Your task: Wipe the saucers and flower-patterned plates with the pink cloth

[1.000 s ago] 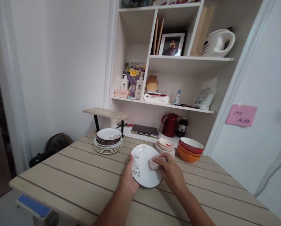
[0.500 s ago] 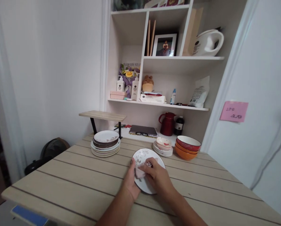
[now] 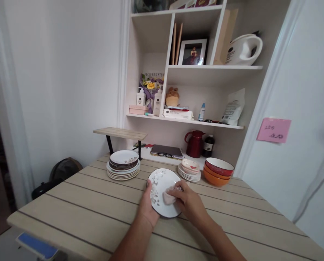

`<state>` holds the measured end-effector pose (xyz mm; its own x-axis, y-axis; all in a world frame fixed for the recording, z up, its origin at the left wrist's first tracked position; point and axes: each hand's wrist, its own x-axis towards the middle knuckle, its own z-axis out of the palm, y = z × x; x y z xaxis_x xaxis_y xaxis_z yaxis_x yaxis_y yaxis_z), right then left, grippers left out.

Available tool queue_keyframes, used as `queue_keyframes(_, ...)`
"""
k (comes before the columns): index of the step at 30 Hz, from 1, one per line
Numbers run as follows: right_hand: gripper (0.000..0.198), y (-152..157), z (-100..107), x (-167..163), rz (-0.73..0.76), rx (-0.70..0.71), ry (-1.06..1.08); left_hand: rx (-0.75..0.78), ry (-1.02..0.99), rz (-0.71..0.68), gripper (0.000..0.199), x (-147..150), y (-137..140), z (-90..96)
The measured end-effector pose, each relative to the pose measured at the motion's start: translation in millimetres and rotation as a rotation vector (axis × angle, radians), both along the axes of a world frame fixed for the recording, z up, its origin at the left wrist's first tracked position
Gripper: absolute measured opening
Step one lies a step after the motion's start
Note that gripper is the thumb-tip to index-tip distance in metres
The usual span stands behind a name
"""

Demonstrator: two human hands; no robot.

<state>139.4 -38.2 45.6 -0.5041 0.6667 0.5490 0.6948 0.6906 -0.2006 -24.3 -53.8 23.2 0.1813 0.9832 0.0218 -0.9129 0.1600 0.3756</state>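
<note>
A white plate (image 3: 158,181) with a dark rim and a grey floral pattern is held just above the table, its face toward me. My left hand (image 3: 148,204) grips the plate's left edge, thumb on the rim and the other fingers hidden beneath. Bunched in my right hand (image 3: 187,201) is a pale pink cloth (image 3: 169,196), pressed against the right part of the plate's face. To the left stands a stack of plates (image 3: 123,158), the top ones with a similar floral pattern and dark rims.
Small pink bowls on white saucers (image 3: 189,170) and a stack of red and orange bowls (image 3: 218,172) stand at the table's back right. A small raised shelf (image 3: 121,133) is behind the plate stack. Behind it all are a red jug (image 3: 194,144) and a laptop (image 3: 166,150).
The cloth in my right hand has moved rightward across the plate, uncovering more of the floral pattern. The plate is tilted slightly differently, and the whole view has shifted a little.
</note>
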Motion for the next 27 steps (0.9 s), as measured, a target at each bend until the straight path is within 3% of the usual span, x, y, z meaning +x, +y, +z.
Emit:
queue_keyframes(6, 0.046, -9, 0, -15, -0.001, 0.02, -0.027, -0.005, 0.046, -0.104, 0.063, 7, 2, -4.4)
queue_keyframes(9, 0.046, -8, 1, -12, -0.043, 0.07, 0.024, -0.042, 0.104, -0.19, 0.064, 16, 0, -7.2)
queue_keyframes(15, 0.043, -2, 4, 1, -0.137, 0.081, 0.128, -0.019, 0.126, -0.232, 0.063, 20, -4, -6.6)
queue_keyframes(21, 0.043, 0, 4, 3, -0.131, 0.093, 0.131, -0.016, 0.031, -0.094, 0.067, 4, -1, -0.3)
queue_keyframes(27, 0.048, -9, 3, -10, 0.083, 0.003, 0.014, -0.067, -0.03, 0.124, 0.06, -7, 7, -5.5)
